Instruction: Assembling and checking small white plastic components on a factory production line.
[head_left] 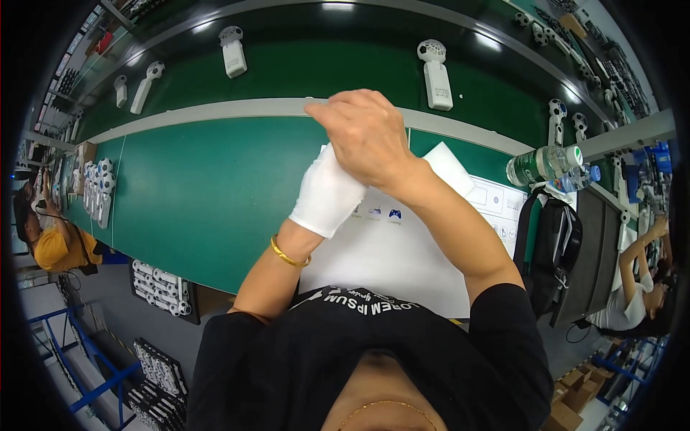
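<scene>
White glove [323,197] on left hand [336,183], under right hand [370,144], nearside of fingers [352,98].

The bare right hand [366,140] curves over the gloved left hand [327,190], forearms [456,215] angled inward.

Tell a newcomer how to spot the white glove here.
At the green workbench, find the white printed sheet. Over its left edge, the white glove covers the left hand, partly hidden beneath the bare right hand. Unlike the loose white piece farther right, it is worn, its cuff ending near a gold bangle.
</scene>
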The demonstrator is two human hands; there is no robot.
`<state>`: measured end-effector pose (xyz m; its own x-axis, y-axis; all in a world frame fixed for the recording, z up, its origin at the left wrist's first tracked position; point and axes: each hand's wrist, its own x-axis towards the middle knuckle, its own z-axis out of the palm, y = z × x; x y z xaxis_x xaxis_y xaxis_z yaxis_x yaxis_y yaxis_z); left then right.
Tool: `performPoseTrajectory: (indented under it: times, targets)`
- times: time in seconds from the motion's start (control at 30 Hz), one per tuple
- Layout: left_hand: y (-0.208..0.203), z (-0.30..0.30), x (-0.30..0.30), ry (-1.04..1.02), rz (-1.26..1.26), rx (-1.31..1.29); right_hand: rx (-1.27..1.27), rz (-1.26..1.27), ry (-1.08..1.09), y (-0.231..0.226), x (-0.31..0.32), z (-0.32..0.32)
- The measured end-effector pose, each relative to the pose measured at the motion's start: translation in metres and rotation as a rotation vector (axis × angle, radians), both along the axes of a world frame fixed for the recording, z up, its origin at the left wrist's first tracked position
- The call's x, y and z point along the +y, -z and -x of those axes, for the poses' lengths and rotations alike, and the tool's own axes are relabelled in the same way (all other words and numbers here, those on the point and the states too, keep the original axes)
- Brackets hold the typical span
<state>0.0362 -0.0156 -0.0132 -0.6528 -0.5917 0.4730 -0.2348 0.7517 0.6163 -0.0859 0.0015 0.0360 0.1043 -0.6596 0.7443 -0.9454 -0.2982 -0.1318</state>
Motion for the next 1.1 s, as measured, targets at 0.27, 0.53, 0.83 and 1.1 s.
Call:
performPoseTrajectory:
  times: [0.27, 0.53, 0.83, 1.1]
  targets:
    - [-0.028, -0.010, 0.009, 0.218, -0.439, -0.287, -1.021, -1.149, -0.445, -0.020, -0.015, 0.053]
    - [-0.034, -0.017, -0.001, 0.482, -1.867, 0.311, -1.620, -0.317, -0.724, 0.018, 0.003, 0.010]
    - [-0.029, -0.010, -0.003, 0.524, -1.951, 0.185, -1.690, -0.042, -0.344, 0.021, 0.011, 0.030]
    - [-0.055, 0.038, -0.082, 0.088, -1.106, 0.120, -1.516, -0.143, 0.099, 0.087, 0.017, 0.021]
